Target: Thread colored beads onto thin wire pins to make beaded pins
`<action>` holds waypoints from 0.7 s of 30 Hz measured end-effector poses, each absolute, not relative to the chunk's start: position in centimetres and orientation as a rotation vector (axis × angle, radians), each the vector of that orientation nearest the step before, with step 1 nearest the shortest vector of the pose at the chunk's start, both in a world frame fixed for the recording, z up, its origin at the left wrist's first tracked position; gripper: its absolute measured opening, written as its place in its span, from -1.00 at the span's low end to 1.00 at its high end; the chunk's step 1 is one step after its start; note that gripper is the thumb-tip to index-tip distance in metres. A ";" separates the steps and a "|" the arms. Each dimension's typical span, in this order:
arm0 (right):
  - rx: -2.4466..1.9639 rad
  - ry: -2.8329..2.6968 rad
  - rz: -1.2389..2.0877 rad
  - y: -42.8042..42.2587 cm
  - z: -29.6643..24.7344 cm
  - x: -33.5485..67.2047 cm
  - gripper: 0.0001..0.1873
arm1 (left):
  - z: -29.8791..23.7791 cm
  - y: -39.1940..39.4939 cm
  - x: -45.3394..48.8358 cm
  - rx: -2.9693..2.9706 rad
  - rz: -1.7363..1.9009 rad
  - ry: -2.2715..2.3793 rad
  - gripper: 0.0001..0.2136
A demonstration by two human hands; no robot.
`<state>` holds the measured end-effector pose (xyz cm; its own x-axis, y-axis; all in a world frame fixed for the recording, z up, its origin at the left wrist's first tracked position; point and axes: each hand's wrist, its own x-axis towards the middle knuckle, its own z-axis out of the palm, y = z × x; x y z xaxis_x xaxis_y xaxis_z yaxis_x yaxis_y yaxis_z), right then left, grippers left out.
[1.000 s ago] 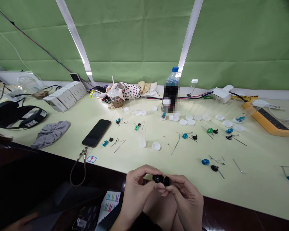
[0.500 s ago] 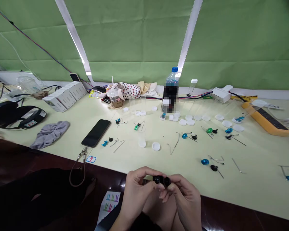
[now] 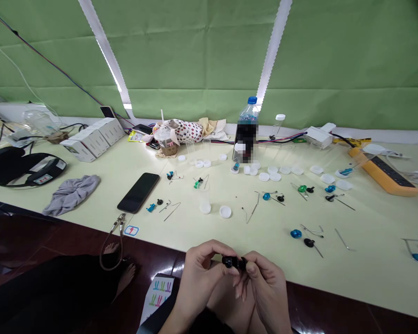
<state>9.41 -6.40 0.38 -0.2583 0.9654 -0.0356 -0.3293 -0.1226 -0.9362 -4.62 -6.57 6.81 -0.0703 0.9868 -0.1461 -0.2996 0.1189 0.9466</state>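
Both hands meet just below the near edge of the pale yellow table [image 3: 369, 264], over the person's lap. The left hand [image 3: 200, 276] curls in from the left, and its thumb and forefinger close on one end of a small black part [image 3: 232, 262]. The right hand [image 3: 266, 287] pinches the other end with its fingertips, its remaining fingers hanging loosely below. The part looks like two rounded black knobs side by side; finer detail is too small to tell. On the table just beyond the hands lie a blue knob [image 3: 296, 234] and a black knob [image 3: 309, 242] with thin wire pins [image 3: 312, 229] beside them. Further left stand a white cap [image 3: 225, 211] and a dark smartphone [image 3: 138, 192], which lies flat. A grey cloth [image 3: 71, 194] sits near the left edge, a blue-capped bottle [image 3: 248, 121] stands at the back, and a yellow power strip [image 3: 383, 174] lies at the far right. A sheet with coloured marks [image 3: 159, 297] lies below the table edge, and another person's bare foot [image 3: 126, 277] rests on the dark floor nearby.
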 end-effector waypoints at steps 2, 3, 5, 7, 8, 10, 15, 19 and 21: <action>-0.877 -1.087 1.606 -6.4 0.3 9.5 -0.63 | 6.8 -6.6 -4.6 0.845 1.296 1.094 -0.80; -0.882 -1.096 1.605 -6.3 0.3 9.5 -0.63 | 6.7 -6.6 -4.7 0.843 1.291 1.090 -0.80; -0.884 -1.127 1.591 -6.3 0.5 9.6 -0.62 | 6.4 -6.6 -4.7 0.832 1.293 1.080 -0.80; -0.873 -1.170 1.527 -6.4 0.6 9.6 -0.65 | 6.0 -6.6 -4.8 0.808 1.314 1.054 -0.81; -0.875 -1.190 1.470 -6.4 0.7 9.5 -0.70 | 5.9 -6.5 -4.8 0.793 1.326 1.040 -0.82; -0.918 -1.189 1.318 -6.5 0.8 9.4 -0.83 | 5.6 -6.4 -4.9 0.762 1.349 1.024 -0.83; -0.963 -1.225 1.032 -6.7 1.0 9.1 -0.79 | 5.5 -6.3 -5.0 0.741 1.345 1.039 -0.82; -0.930 -1.267 0.964 -6.6 1.2 9.0 -0.81 | 5.5 -6.3 -4.8 0.737 1.339 1.026 -0.83; -0.932 -1.255 0.984 -6.5 1.3 9.1 -0.79 | 5.5 -6.3 -4.8 0.744 1.342 1.023 -0.83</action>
<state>9.07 -6.52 1.28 0.0513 0.9488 0.3117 -0.0760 0.3149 -0.9461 -4.75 -6.32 5.55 -0.0637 0.9849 -0.1610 -0.4164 0.1204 0.9012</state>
